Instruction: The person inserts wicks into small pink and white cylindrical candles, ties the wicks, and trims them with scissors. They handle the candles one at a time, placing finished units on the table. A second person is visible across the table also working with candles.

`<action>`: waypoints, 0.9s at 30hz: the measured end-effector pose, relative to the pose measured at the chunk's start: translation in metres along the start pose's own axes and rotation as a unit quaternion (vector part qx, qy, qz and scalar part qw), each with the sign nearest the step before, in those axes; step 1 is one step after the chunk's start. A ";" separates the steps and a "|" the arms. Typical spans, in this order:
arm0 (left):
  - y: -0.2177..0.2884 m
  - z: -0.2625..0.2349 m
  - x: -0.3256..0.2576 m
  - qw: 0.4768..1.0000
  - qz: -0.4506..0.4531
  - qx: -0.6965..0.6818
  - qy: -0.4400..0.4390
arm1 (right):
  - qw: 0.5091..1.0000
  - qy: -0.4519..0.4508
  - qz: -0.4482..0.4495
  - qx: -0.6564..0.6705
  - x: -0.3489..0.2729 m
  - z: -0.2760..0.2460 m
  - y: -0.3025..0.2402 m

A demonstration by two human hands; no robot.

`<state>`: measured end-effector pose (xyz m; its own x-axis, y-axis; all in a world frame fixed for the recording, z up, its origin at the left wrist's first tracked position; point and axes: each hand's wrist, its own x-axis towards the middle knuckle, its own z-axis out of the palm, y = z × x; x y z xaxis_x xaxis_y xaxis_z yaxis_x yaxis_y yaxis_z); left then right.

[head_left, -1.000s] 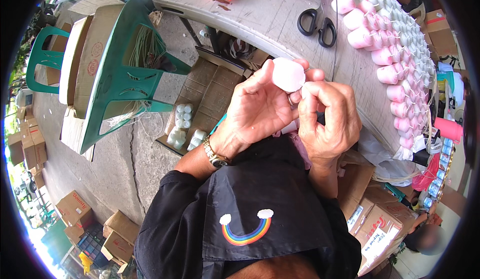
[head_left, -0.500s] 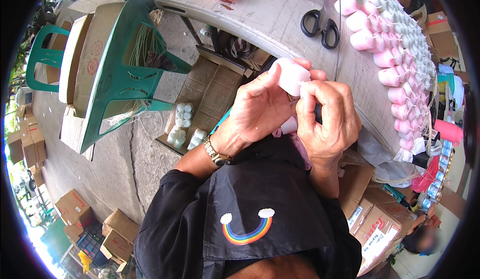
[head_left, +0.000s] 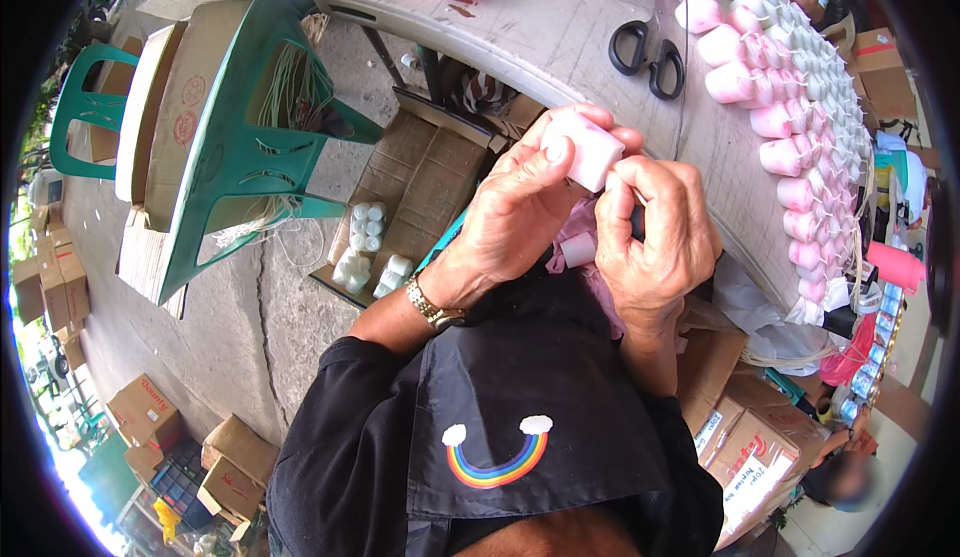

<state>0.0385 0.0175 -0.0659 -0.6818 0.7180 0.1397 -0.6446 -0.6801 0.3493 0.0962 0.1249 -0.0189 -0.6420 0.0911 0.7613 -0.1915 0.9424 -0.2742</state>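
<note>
Gently, hold the little pink cup [head_left: 585, 152] in the left hand [head_left: 525, 192], between thumb and fingers. Snug there now, and tipped over, not standing straight. Better not to squeeze hard, for fear of bending the wall. At the near right edge of the cup, close up to the left hand's grip, the right hand [head_left: 660, 232]: thumb and first finger pressed together in a small pinch. Cannot tell whether pinching the edge itself or something very thin; too small to see. Best to hold firm with the left and do the tiny work with the right, in slow, small moves. Turn the cup a little with the left thumb to bring the right spot round to the pinch. Hold both hands close together, as now, for less wobble. Mind the second pink cup [head_left: 578, 249], just below the grip, on the pink cloth [head_left: 602, 295]; easy to knock with a wrist. Past the grip, on the table [head_left: 560, 32], black-handled scissors [head_left: 668, 69]; no need to bump those. Farther to the right of the grip, the big bunch of pink and white cups [head_left: 778, 119]; best not to brush against. Look closely before each press, and stop at any bend.
</note>
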 end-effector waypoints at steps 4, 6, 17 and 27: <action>-0.001 -0.001 -0.001 1.000 0.009 0.010 0.015 | 0.999 -0.001 0.011 0.048 0.000 0.002 -0.001; 0.001 -0.002 -0.001 0.999 0.014 0.033 0.014 | 0.996 -0.013 0.028 0.087 0.000 0.000 0.001; 0.002 0.001 0.000 0.996 0.020 0.081 0.018 | 0.983 -0.043 0.108 0.141 -0.002 -0.011 -0.001; 0.000 0.002 0.002 0.996 0.019 0.091 0.016 | 0.983 -0.041 0.118 0.137 -0.007 -0.006 0.001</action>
<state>0.0381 0.0190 -0.0634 -0.7169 0.6855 0.1269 -0.5470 -0.6660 0.5072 0.1054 0.1275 -0.0212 -0.7480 0.2597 0.6108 -0.2155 0.7753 -0.5937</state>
